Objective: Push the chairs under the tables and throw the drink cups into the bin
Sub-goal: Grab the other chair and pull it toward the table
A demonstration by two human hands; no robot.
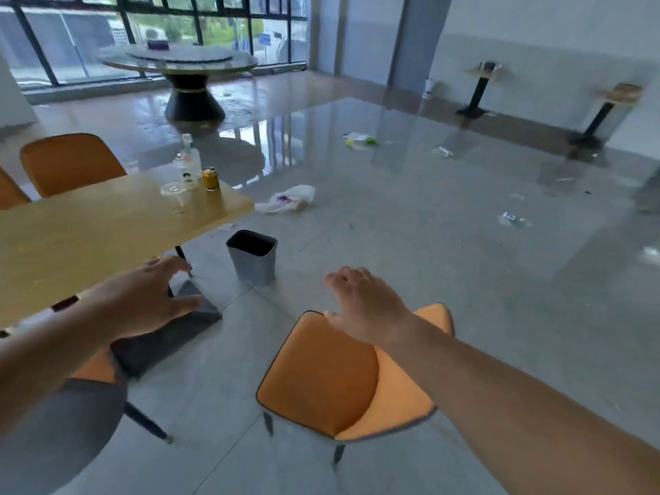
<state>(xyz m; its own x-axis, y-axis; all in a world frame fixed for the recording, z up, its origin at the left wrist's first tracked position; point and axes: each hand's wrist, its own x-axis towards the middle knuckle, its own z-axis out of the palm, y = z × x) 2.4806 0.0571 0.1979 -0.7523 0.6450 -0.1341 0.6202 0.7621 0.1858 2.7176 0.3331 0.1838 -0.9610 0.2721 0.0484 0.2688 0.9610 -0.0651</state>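
Observation:
An orange chair (332, 380) stands out on the floor in front of me, apart from the wooden table (89, 237). My right hand (364, 301) hovers open over its far edge, fingers spread. My left hand (143, 298) is open above the table's near corner and a second chair (64, 416) with a grey back, partly tucked under. A grey bin (253, 257) stands on the floor by the table end. On the table sit a yellow can (210, 179), a clear bottle (187, 162) and a tipped wine glass (175, 194).
Another orange chair (71, 164) stands at the table's far side. A plastic bag (289, 201) and scattered litter (360, 140) lie on the glossy floor. A round table (178, 62) stands by the windows; two pedestal stands (480, 87) line the right wall.

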